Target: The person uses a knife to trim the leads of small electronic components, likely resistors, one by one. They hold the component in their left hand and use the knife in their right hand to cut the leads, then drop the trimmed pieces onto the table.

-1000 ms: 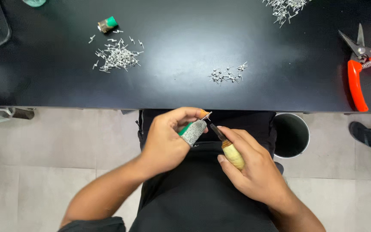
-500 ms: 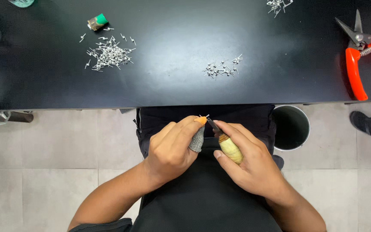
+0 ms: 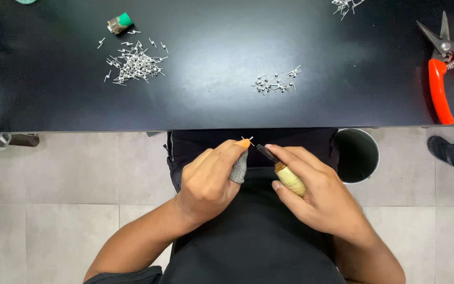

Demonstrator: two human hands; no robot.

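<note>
At the fingertips of the left hand point(image 3: 208, 179) sits a tiny bent silver metal pin point(image 3: 247, 139), pinched between an orange-capped fingertip and a thumb wrapped in a grey knitted finger sleeve point(image 3: 239, 167). The pin pokes out just past those closed fingers, over the person's lap and just short of the table edge. The right hand point(image 3: 316, 189) is clamped around a small tool with a pale wooden handle and a dark narrow blade point(image 3: 281, 171); the handle lies in the curled fingers and the blade tip points toward the pin, close to it, though I cannot tell whether the two touch.

Most of the pin is hidden inside the pinch, and its exact shape is too small to make out. The tool's handle end is buried in the palm.

Farther out, the black matte tabletop point(image 3: 211, 58) carries three loose heaps of the same silver pins: a larger pile at the left point(image 3: 134, 63), a small cluster near the middle point(image 3: 277, 83), and a third heap cut off by the top edge point(image 3: 346, 5). The pins in them are too many and too fine to count. One small green-capped cylindrical part point(image 3: 119, 23) lies above the left pile. One pair of orange-handled metal snips point(image 3: 444, 63) rests at the right. Below the table stand one round black bin point(image 3: 357, 155) and one dark slipper point(image 3: 452, 153) on the grey tiled floor.
</note>
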